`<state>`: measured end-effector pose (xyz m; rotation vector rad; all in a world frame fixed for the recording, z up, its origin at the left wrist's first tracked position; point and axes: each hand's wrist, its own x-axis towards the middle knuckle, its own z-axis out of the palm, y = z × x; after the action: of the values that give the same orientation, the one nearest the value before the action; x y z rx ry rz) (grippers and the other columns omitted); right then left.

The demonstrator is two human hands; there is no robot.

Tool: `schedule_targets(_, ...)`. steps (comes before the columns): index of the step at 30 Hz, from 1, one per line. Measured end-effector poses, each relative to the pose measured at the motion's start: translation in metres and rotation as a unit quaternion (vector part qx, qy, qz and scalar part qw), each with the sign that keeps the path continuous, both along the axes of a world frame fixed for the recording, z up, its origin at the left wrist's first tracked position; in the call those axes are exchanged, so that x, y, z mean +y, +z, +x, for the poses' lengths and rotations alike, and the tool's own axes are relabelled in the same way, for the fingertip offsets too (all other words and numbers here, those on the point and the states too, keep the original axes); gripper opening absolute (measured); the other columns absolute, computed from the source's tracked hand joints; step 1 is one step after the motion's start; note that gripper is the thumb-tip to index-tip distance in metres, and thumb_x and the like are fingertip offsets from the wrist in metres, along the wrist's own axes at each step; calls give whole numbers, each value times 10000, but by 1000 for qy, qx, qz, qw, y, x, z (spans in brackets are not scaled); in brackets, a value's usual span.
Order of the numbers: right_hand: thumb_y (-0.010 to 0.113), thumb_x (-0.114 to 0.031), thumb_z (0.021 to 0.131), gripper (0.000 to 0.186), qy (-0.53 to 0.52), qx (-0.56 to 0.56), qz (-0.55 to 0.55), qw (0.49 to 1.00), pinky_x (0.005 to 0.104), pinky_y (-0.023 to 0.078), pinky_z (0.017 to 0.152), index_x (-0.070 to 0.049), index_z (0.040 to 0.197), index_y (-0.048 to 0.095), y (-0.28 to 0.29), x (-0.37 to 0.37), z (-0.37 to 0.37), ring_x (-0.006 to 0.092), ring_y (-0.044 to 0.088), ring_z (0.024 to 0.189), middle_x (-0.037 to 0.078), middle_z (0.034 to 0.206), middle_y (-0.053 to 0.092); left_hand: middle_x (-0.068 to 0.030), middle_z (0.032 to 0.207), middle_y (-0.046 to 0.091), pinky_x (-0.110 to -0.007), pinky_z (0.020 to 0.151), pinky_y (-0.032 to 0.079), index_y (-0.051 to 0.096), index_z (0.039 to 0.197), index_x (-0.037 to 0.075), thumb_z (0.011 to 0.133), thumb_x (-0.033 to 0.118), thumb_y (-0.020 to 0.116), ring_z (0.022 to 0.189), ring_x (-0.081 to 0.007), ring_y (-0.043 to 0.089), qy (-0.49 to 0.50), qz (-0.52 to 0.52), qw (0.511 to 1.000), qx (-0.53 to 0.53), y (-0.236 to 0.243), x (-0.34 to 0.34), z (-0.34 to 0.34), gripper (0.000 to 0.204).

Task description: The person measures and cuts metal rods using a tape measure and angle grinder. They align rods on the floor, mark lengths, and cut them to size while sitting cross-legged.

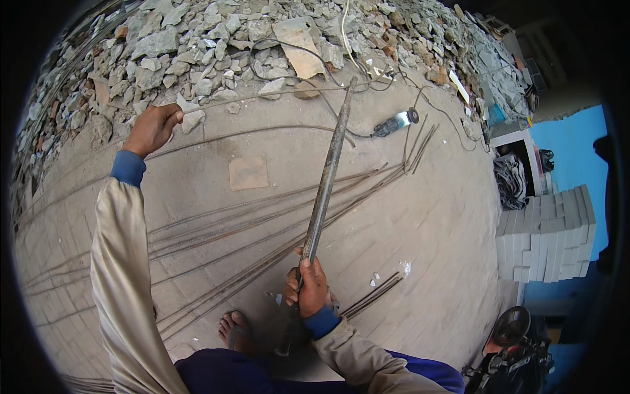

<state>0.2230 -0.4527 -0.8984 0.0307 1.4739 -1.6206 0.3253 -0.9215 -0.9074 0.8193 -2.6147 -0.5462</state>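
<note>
My left hand (154, 128) grips a thin metal rod (256, 95) at the upper left; the rod reaches right to the far end of a long steel pipe (331, 167). Around the pipe's near part my right hand (308, 282) is closed. The pipe slants up and away from me, its lower end beside my sandalled foot (233, 328). Long thin rods (420, 151) lie on the paved ground beneath, with shorter rods (371, 295) at the lower right. An angle grinder (394, 125) with a cable lies right of the pipe's upper part.
Broken rubble (157, 43) covers the far ground, crossed by cables. A square board (248, 172) lies among the rods. At the right stand a stack of grey blocks (545, 236) beside a blue wall (564, 148), a white-framed box holding cloth (512, 177), and dark machinery (515, 348).
</note>
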Motion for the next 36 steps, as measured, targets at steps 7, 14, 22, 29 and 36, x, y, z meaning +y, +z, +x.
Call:
schedule_targets(7, 473, -456, 1138, 410, -23, -26, -4, 999, 306, 399, 403, -134, 1391, 498, 1, -27, 17, 106, 425, 413, 10, 644, 497, -188, 669, 649, -499, 615, 489, 716, 927, 73, 1050, 399, 638, 653, -417, 657, 64, -86, 994, 2, -12, 6, -11, 357)
schedule_targets(14, 482, -468, 1132, 397, -74, -53, -26, 996, 304, 409, 403, -156, 1377, 510, -7, -77, 44, 107, 456, 427, -1, 639, 503, -190, 686, 693, -515, 614, 535, 760, 918, 97, 1029, 445, 648, 665, -408, 698, 117, -114, 986, -4, -12, 14, -18, 381)
schedule_targets(22, 540, -502, 1103, 458, -139, -111, -41, 983, 308, 417, 448, -144, 1384, 497, 11, -139, 93, 106, 446, 487, 0, 713, 475, -191, 685, 703, -522, 610, 540, 758, 896, 106, 1030, 465, 641, 663, -412, 710, 131, -88, 987, -23, -23, 34, -15, 401)
schedule_targets(29, 555, -518, 1092, 490, -166, -119, -15, 979, 304, 412, 438, -127, 1382, 496, 5, -155, 110, 106, 451, 482, 1, 716, 465, -190, 692, 692, -521, 617, 527, 742, 890, 100, 1019, 416, 671, 666, -414, 694, 128, -65, 989, -28, -36, 48, -12, 349)
schedule_targets(36, 551, -492, 1103, 445, -100, -29, 48, 993, 298, 393, 428, -116, 1337, 516, -16, -56, 67, 103, 449, 476, 9, 694, 487, -177, 765, 738, -505, 675, 558, 777, 936, 99, 993, 452, 686, 729, -395, 724, 115, -4, 993, -26, -66, 51, -6, 369)
